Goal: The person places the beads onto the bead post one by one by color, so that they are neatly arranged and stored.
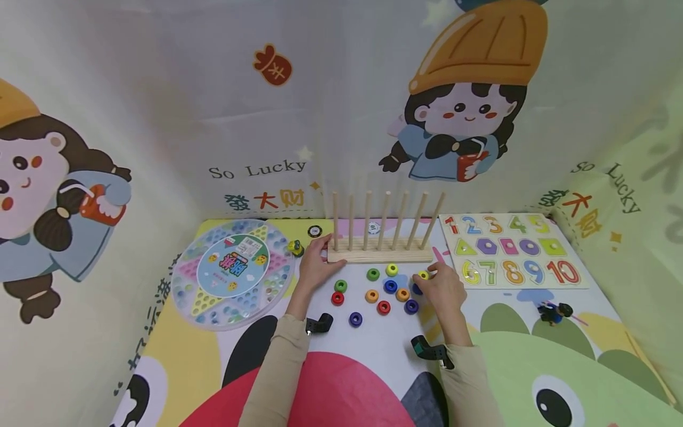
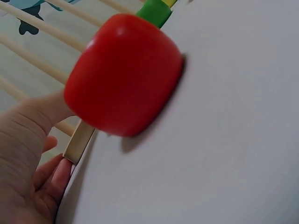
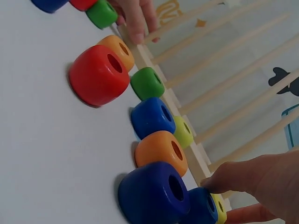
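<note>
A wooden rack [image 1: 380,255] with several upright pegs stands toward the back of the table. My left hand [image 1: 313,270] grips the left end of its base, thumb in front and fingers behind. In front lie several coloured beads with holes. Near the rack's right end, my right hand [image 1: 446,289] pinches a yellow bead [image 3: 218,207] between thumb and finger. A blue bead [image 3: 201,205] sits right against it, close under the thumb. A dark blue bead [image 3: 154,193] and an orange bead [image 3: 161,150] stand beside these. The red bead [image 2: 124,74] is nearest my left wrist.
A round game board [image 1: 235,273] with a small yellow toy [image 1: 295,248] beside it lies on the left. On the right are a number puzzle board [image 1: 512,250] and a small dark figure [image 1: 555,313]. A printed cloth [image 1: 320,107] hangs behind the table.
</note>
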`<state>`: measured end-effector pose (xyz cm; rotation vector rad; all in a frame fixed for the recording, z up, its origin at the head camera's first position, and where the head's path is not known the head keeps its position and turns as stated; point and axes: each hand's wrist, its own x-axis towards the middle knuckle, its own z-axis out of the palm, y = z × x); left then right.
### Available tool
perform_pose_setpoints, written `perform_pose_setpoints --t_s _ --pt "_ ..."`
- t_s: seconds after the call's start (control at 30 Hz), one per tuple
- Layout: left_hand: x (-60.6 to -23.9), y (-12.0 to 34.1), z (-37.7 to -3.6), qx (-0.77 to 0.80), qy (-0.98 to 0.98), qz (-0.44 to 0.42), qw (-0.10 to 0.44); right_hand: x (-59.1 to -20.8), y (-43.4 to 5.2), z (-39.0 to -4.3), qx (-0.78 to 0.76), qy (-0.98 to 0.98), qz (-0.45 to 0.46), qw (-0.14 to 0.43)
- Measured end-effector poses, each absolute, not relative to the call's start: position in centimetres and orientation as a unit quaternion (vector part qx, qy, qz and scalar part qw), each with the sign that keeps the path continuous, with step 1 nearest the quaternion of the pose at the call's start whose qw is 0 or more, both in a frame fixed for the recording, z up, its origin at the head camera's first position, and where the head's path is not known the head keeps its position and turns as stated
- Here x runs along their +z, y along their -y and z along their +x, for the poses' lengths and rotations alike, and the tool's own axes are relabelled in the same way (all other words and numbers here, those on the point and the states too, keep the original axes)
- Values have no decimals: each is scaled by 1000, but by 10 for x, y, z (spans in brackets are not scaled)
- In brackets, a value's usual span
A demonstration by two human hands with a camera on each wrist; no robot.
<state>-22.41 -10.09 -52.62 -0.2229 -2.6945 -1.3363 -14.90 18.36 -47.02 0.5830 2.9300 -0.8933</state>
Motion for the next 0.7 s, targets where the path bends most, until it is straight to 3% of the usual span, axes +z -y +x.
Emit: perform_pose_setpoints --t_s 0.43,0.7 --pt "-524 101 -224 -434 896 -71 60 -464 -176 -155 -303 -938 169 -23" --pt "-527 99 -225 -426 899 -66 74 -434 -164 -162 -429 -894 102 -84"
